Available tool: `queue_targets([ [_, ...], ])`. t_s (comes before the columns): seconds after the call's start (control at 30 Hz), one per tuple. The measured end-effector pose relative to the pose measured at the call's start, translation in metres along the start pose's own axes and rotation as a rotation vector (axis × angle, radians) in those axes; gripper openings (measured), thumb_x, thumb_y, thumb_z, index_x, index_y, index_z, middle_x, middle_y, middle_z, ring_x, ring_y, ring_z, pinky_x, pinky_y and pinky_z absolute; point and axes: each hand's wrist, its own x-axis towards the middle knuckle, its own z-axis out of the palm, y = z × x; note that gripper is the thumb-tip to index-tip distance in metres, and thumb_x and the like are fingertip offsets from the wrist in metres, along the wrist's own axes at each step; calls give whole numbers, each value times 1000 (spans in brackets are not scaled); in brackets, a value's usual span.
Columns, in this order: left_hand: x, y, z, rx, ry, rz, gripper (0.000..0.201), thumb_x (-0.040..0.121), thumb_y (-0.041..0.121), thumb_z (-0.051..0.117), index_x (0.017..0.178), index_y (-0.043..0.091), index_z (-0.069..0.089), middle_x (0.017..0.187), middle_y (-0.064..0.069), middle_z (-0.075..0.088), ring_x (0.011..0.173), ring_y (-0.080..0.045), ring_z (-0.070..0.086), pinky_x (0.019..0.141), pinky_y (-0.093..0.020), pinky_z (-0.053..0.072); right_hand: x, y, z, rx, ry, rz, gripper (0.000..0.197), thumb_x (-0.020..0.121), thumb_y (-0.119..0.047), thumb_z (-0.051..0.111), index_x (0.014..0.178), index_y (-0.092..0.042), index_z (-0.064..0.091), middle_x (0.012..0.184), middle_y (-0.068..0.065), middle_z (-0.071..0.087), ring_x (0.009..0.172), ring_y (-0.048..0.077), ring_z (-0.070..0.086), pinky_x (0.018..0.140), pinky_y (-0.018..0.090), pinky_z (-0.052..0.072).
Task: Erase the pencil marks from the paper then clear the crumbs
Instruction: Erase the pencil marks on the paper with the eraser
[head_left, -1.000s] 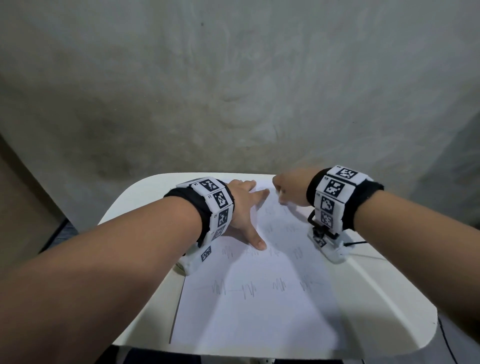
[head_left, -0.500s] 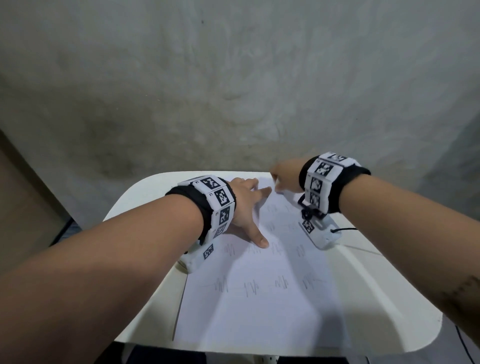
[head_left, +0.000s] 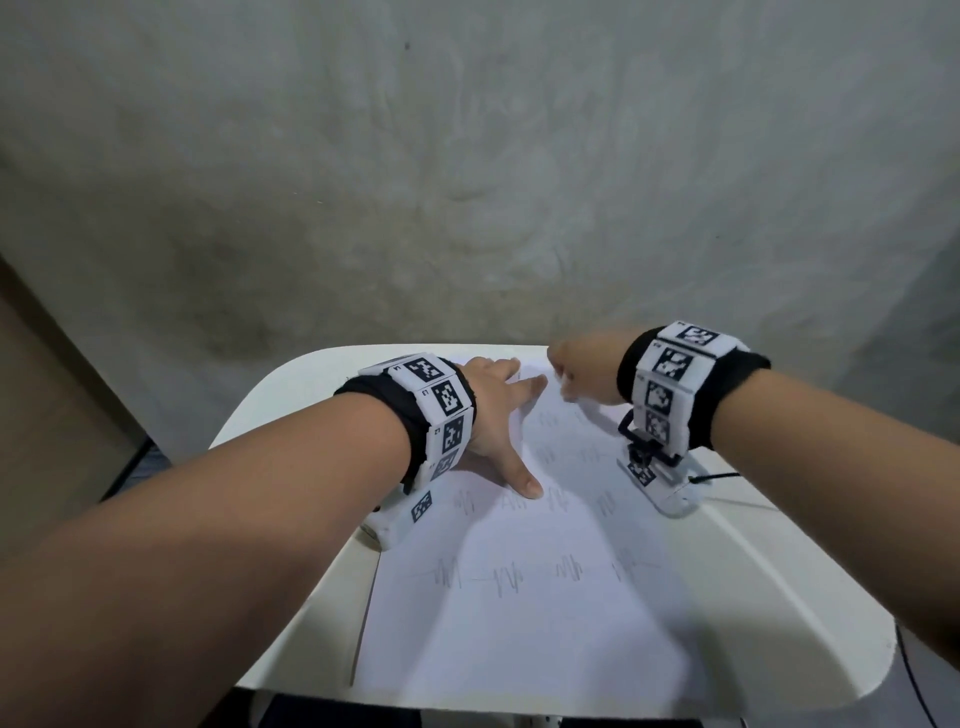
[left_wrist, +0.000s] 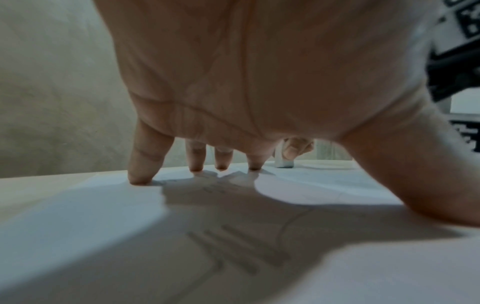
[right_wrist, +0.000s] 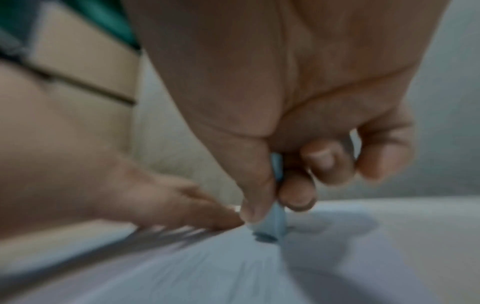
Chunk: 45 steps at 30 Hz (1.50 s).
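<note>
A white sheet of paper (head_left: 519, 613) with rows of grey pencil squiggles (head_left: 504, 577) lies on a small white table (head_left: 769, 597). My left hand (head_left: 498, 410) is spread flat on the sheet's upper left part, fingertips (left_wrist: 140, 181) pressing down. My right hand (head_left: 576, 374) is at the paper's far edge and pinches a pale blue eraser (right_wrist: 275, 224) between thumb and fingers, its lower end on the paper. The eraser (left_wrist: 284, 162) also shows past my left fingers. The right wrist view is blurred.
The table stands against a rough grey wall (head_left: 467, 182). A brown panel (head_left: 47, 395) is at the left. A thin cable (head_left: 727, 475) runs from the right wrist camera across the table's right side. Table edges drop off at front and right.
My right hand with the eraser has shifted along the far edge of the paper, first a bit farther, then back right. The left hand stays pressed on the sheet.
</note>
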Motion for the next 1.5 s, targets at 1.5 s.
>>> queue_targets([
  [1.5,1,-4,7,21,-37,-111,141,59,85,63,154,16,-16,162,-8,-19,150,-25,-9,119,-48,11,3,-29,-13,-78,-8,-76,27,93,-22,55,112,-4,61,111,8,67,97,29,63,83,32,50],
])
